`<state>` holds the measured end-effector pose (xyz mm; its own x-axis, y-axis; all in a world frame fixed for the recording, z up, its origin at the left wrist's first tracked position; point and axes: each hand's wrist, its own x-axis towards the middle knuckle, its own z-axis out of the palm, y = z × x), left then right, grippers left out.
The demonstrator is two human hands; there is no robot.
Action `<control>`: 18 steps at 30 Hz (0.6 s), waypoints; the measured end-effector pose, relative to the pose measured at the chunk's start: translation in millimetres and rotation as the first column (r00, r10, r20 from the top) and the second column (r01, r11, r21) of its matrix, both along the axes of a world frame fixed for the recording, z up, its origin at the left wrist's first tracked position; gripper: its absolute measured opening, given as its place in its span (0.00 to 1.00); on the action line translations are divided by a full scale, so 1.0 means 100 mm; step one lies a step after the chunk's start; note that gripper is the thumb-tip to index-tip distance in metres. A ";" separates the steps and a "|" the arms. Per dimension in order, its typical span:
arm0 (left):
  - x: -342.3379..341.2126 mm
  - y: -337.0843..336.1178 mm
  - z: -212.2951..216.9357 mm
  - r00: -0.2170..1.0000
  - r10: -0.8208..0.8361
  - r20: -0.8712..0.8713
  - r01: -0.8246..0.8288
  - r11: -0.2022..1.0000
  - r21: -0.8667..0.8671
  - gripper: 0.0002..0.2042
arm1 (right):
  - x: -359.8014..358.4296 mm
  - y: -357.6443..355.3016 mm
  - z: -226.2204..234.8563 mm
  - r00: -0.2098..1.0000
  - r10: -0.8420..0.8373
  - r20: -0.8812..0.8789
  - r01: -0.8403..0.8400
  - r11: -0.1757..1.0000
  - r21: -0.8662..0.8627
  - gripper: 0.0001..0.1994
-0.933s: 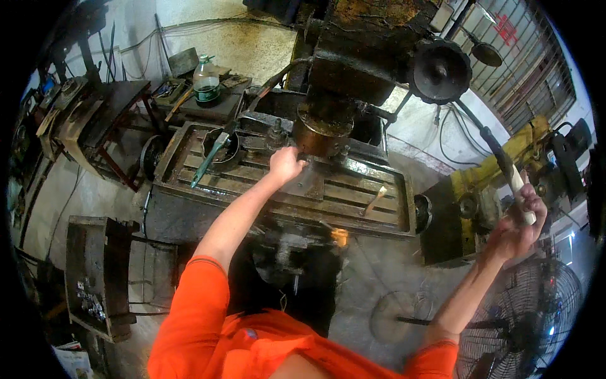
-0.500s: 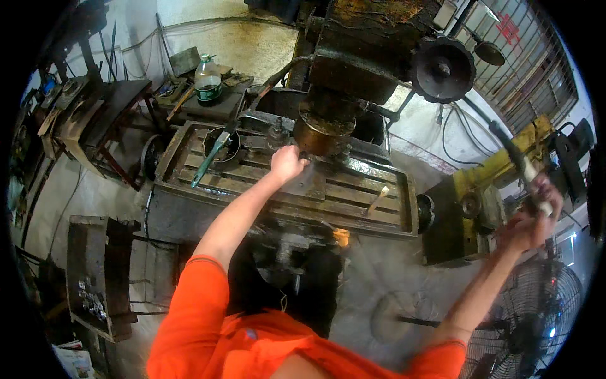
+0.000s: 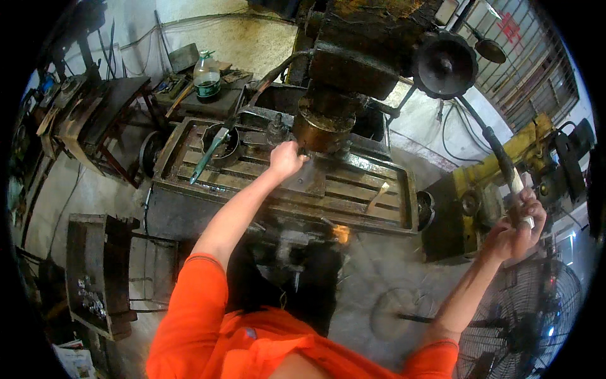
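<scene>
Starting far left: a dark workbench (image 3: 95, 120) is sitting against the wall, with a clear plastic bottle (image 3: 206, 77) standing on the cluttered shelf behind the machine. Below that, a rusty metal rack (image 3: 95, 271) is standing on the floor with small parts in it. Moving right, the slotted machine table (image 3: 353, 189) is running across the middle of the view; a round dark bowl (image 3: 221, 140) is sitting at its left end with a greenish-handled tool (image 3: 208, 155) lying across it. I'm reaching my left hand (image 3: 285, 159) out over the table, fingers curled shut on something small right under the brass-coloured spindle nose (image 3: 323, 126) — what exactly it's gripping I can't tell, it's hidden by the hand itself. The workpiece area is sitting just beside that hand, on the table directly below the spindle. The drill head (image 3: 360, 50) is looming above, with a big black round wheel (image 3: 445, 63) on its right side. A long dark feed lever (image 3: 489, 142) is running down and right from the wheel. I'm holding my right hand (image 3: 514, 224) clamped around the lever's white handle end (image 3: 521, 199), well apart from the left hand. A yellow machine (image 3: 511, 151) is standing behind it and a floor fan (image 3: 536, 322) is sitting at lower right.
</scene>
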<state>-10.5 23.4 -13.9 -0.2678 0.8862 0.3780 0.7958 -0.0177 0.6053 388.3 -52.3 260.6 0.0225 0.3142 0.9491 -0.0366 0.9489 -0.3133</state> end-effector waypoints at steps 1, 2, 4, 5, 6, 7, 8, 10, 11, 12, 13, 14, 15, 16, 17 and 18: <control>0.00 -0.01 0.02 1.000 -0.006 0.006 0.006 1.000 0.004 0.18 | 0.00 0.01 0.01 1.000 -0.016 -0.004 0.016 1.000 0.003 0.16; 0.01 -0.02 0.04 1.000 -0.001 0.012 0.001 1.000 -0.028 0.18 | -0.01 0.01 0.00 1.000 -0.009 -0.021 0.009 1.000 0.005 0.15; 0.01 -0.17 0.25 0.999 0.031 0.021 -0.029 0.996 -0.089 0.16 | -0.09 0.02 -0.03 0.998 0.026 -0.060 -0.026 1.000 0.009 0.15; -0.03 -0.17 0.17 1.000 0.018 0.010 -0.017 0.997 -0.078 0.16 | -0.08 0.03 -0.04 0.998 0.020 -0.058 -0.020 1.000 -0.003 0.15; -0.11 -0.25 0.22 1.000 -0.009 -0.007 0.009 0.999 -0.053 0.17 | -0.04 0.03 -0.04 0.998 0.012 -0.056 -0.013 1.000 -0.013 0.15; -0.17 -0.36 0.30 0.999 -0.043 -0.028 0.042 0.999 -0.033 0.18 | -0.03 0.03 -0.04 0.998 -0.002 -0.056 0.001 1.000 -0.027 0.15; -0.25 -0.51 0.38 0.996 -0.075 -0.049 0.074 0.997 -0.013 0.19 | -0.06 0.02 -0.03 0.999 0.009 -0.051 -0.010 1.000 -0.021 0.14; -0.49 -0.97 0.68 0.951 0.017 -0.310 -0.009 1.000 0.026 0.19 | -0.18 -0.07 0.01 0.998 0.024 -0.053 -0.024 1.000 -0.007 0.13; -0.66 -1.17 0.73 0.935 0.109 -0.338 -0.076 0.991 0.109 0.20 | -0.18 -0.07 0.01 0.997 0.011 -0.072 -0.011 1.000 -0.002 0.13; -0.82 -1.35 0.80 0.916 0.202 -0.347 -0.155 0.975 0.156 0.21 | -0.14 -0.05 -0.01 0.996 0.060 -0.070 -0.059 0.998 0.015 0.13; -0.91 -1.51 0.95 0.875 0.271 -0.402 -0.270 0.961 0.059 0.23 | -0.08 0.00 -0.02 0.992 0.112 -0.064 -0.110 0.993 0.034 0.13; -1.09 -1.58 0.83 0.830 0.300 -0.471 -0.254 0.954 0.161 0.24 | -0.05 0.02 -0.03 0.986 0.159 -0.058 -0.156 0.986 0.052 0.13; -1.14 -1.68 0.82 0.815 0.284 -0.505 -0.279 0.956 0.088 0.23 | -0.06 0.02 -0.03 0.990 0.121 -0.069 -0.118 0.992 0.045 0.12; -1.17 -1.75 0.82 0.801 0.263 -0.538 -0.303 0.953 0.016 0.23 | -0.07 0.02 -0.02 0.994 0.080 -0.080 -0.077 0.996 0.037 0.12; -1.23 -1.76 0.78 0.806 0.217 -0.550 -0.299 0.952 -0.062 0.22 | -0.07 0.02 -0.02 0.995 0.034 -0.092 -0.032 0.999 0.028 0.12; -1.30 -1.77 0.70 0.809 0.176 -0.561 -0.304 0.942 -0.143 0.22 | -0.08 0.05 -0.03 0.995 0.058 -0.086 -0.056 0.998 0.026 0.12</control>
